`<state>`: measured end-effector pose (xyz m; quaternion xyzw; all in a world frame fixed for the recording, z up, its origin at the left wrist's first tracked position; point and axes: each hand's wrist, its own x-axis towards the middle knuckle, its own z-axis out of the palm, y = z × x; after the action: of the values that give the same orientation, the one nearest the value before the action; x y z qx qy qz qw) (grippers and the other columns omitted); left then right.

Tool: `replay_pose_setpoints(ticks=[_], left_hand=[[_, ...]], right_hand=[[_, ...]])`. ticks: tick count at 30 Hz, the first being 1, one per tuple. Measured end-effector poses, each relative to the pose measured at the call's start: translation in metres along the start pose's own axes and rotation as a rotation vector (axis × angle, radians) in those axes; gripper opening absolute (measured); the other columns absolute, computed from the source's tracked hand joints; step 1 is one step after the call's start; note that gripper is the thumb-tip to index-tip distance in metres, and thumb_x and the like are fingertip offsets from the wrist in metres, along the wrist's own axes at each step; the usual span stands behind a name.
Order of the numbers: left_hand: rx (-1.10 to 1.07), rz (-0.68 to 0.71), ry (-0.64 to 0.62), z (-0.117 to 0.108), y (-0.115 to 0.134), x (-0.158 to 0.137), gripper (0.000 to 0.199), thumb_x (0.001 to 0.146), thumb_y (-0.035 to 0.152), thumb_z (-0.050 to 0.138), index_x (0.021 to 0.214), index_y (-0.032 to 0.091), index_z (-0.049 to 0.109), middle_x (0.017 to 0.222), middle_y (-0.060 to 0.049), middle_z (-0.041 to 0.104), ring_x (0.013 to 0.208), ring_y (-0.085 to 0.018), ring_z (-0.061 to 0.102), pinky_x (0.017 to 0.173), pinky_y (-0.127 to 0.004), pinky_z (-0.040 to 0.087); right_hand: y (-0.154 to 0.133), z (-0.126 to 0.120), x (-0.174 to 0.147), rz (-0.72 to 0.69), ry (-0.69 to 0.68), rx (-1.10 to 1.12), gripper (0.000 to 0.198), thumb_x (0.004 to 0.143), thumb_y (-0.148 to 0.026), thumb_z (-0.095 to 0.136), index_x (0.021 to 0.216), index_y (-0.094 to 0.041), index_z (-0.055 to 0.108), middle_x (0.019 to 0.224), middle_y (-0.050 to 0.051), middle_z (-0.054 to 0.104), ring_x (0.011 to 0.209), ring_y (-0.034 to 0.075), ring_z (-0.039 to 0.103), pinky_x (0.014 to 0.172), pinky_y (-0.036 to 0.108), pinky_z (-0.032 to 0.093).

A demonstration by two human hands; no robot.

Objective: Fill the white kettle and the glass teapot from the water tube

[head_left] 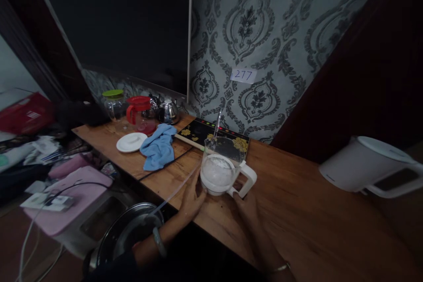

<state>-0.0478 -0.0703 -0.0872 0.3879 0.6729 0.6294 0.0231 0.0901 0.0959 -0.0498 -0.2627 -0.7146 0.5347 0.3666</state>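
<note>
A clear glass pitcher with a white handle and a white band stands on or just over the wooden table, its contents whitish and hard to make out. My left hand curves round the pitcher's left side, thumb at its front. At the lower end of the handle, my right hand has its fingers closed, partly hidden by the handle. Behind the pitcher lies a black cooktop with gold flowers and small lit marks. A thin shiny spout rises above it.
To the left are a blue cloth, a white lid, a red-lidded pitcher, a green-lidded jar and a metal teapot. A white kettle stands right. Below the table edge sits a metal basin with a tube.
</note>
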Motion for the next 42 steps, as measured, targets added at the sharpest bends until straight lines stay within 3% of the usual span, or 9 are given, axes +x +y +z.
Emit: replay_pose_setpoints(ticks=[23,42], left_hand=[[0.048,0.023,-0.013,-0.002,-0.004,-0.001,0.073,0.089,0.022,0.060,0.157,0.024,0.035,0.162,-0.011,0.040,0.150,-0.029,0.037,0.124,-0.055,0.030],[0.014,0.003,0.000,-0.001,0.000,0.000,0.071,0.090,0.028,0.062,0.157,0.025,0.036,0.161,-0.011,0.041,0.149,-0.030,0.039,0.124,-0.055,0.030]], right_hand=[[-0.009,0.002,-0.003,-0.022,-0.021,-0.003,0.036,0.066,-0.035,0.060,0.094,-0.020,0.077,0.098,0.011,0.080,0.094,0.033,0.076,0.083,0.045,0.062],[-0.002,0.000,-0.002,-0.022,-0.036,-0.046,0.031,0.068,-0.038,0.062,0.089,-0.020,0.075,0.092,0.011,0.080,0.090,0.033,0.075,0.080,0.043,0.062]])
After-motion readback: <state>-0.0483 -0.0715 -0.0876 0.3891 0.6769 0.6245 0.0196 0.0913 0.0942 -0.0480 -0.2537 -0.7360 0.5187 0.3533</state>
